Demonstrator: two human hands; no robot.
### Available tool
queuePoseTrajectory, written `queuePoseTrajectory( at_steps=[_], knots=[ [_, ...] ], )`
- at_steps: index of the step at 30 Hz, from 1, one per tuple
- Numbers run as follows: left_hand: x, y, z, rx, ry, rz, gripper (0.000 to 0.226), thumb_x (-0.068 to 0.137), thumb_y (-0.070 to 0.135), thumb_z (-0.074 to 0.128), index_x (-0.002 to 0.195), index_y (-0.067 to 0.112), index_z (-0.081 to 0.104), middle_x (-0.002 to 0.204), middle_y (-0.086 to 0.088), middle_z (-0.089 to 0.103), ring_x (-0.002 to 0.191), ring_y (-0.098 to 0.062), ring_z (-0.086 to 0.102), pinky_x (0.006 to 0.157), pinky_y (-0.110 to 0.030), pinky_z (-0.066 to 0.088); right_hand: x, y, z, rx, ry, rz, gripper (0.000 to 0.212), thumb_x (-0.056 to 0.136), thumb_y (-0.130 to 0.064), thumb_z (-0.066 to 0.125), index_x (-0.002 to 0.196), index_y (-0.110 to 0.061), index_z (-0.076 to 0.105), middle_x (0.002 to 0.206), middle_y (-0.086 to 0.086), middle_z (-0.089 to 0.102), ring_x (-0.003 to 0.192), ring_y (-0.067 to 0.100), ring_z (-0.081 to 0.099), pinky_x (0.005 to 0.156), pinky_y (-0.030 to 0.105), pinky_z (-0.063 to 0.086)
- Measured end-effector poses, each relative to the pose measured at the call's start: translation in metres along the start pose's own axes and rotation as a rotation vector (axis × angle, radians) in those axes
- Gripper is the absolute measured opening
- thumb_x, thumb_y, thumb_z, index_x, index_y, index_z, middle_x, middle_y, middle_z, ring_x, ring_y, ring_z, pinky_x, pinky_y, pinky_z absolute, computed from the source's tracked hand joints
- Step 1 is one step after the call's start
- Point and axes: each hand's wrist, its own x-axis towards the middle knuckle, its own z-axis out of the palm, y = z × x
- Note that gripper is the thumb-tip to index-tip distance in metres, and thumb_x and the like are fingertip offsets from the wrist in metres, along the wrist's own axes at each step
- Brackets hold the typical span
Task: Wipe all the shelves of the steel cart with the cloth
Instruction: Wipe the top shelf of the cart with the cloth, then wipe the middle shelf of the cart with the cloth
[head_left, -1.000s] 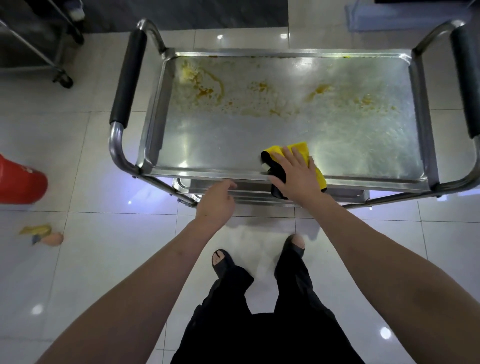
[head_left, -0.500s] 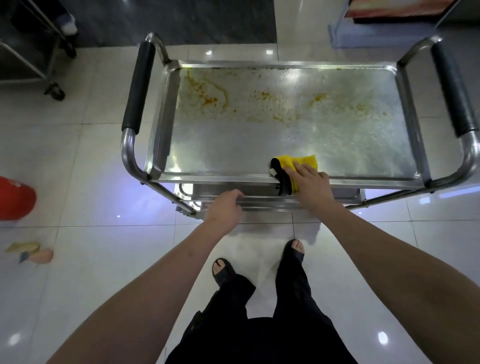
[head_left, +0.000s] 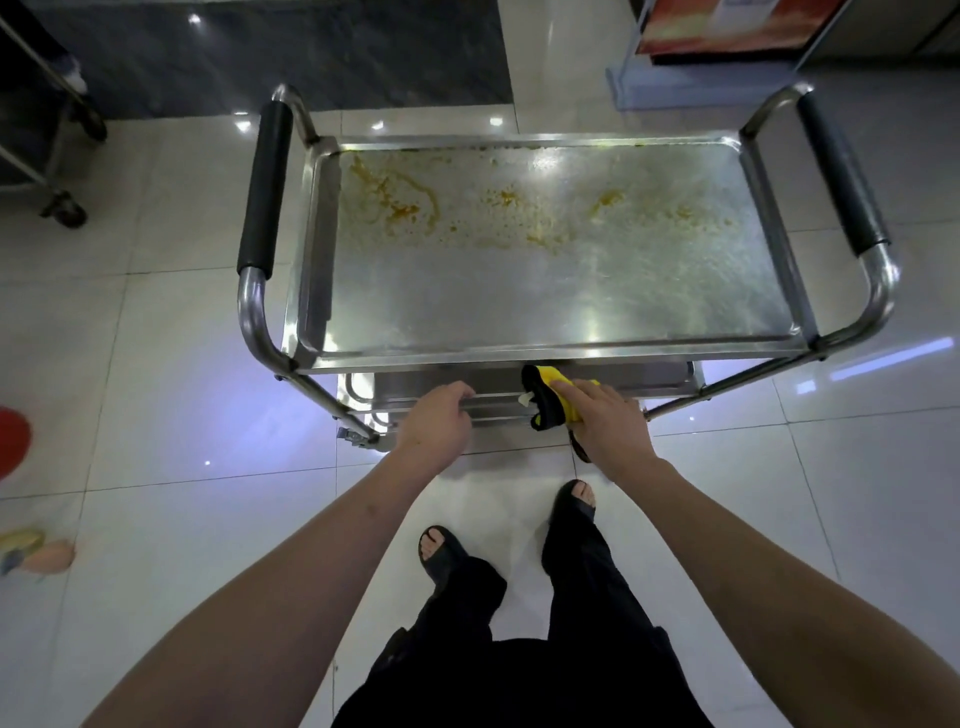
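The steel cart (head_left: 566, 343) fills the upper middle of the frame; its top shelf (head_left: 545, 275) carries orange stains along the far half. Below its near rim, at the centre, the right hand (head_left: 605, 421) holds the yellow and black cloth (head_left: 545, 402) with fingers curled over it, at the edge of the lower shelf (head_left: 498, 395). Just left, the left hand (head_left: 436, 423) has loosely bent fingers touching that same edge, gripping nothing.

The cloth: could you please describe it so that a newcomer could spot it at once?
Find the steel cart in the middle of the tiled floor. Just below the near rim of its stained top shelf, the right hand holds the cloth. It is the only bright yellow thing there, with a black side.
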Motion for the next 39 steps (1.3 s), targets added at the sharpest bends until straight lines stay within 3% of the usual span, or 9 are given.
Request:
queuePoseTrajectory(
  at_steps=[9,15,20,26,39],
  knots=[
    [-0.017,-0.023,0.031,-0.05,0.011,-0.054,0.042,0.094,0.01,0.047,0.13,0.027,0.059,0.136,0.004,0.059,0.104,-0.023,0.065,0.09,-0.045,0.056,-0.017,-0.007,0.037,0.078,-0.054,-0.015,0.067,0.093,-0.018,0.071,0.152,-0.036,0.044,0.144,0.0,0.06,0.119,0.035,0.061,0.089,0.05,0.053],
    [-0.024,-0.033,0.062,-0.071,0.068,-0.099,0.042,0.093,0.008,0.048,0.13,0.025,0.059,0.137,-0.001,0.056,0.118,-0.022,0.056,0.095,-0.043,0.052,-0.013,-0.007,0.059,0.106,-0.135,-0.029,0.063,0.098,-0.021,0.067,0.155,-0.035,0.044,0.148,0.0,0.056,0.126,0.033,0.055,0.092,0.043,0.044],
    [-0.023,-0.039,0.08,-0.062,0.115,-0.147,0.045,0.093,0.01,0.046,0.134,0.028,0.055,0.137,0.003,0.057,0.114,-0.022,0.059,0.09,-0.041,0.054,-0.007,-0.002,0.082,0.193,-0.192,-0.028,0.063,0.098,-0.025,0.067,0.154,-0.038,0.041,0.145,0.0,0.057,0.125,0.034,0.054,0.098,0.053,0.048],
    [-0.011,-0.058,0.096,-0.064,0.142,-0.181,0.048,0.092,0.01,0.046,0.136,0.028,0.053,0.141,0.004,0.055,0.119,-0.023,0.058,0.092,-0.047,0.054,0.001,-0.003,0.105,0.279,-0.157,0.027,0.057,0.097,-0.033,0.069,0.148,-0.034,0.044,0.134,0.003,0.064,0.118,0.033,0.059,0.092,0.048,0.051],
    [0.042,-0.146,0.131,0.008,0.38,-0.188,0.042,0.096,0.008,0.044,0.136,0.017,0.054,0.133,-0.005,0.056,0.121,-0.028,0.052,0.087,-0.047,0.053,0.05,-0.019,0.187,0.408,-0.043,0.046,0.056,0.099,-0.038,0.069,0.15,-0.029,0.048,0.141,0.001,0.062,0.123,0.031,0.058,0.094,0.047,0.05]
  ],
)
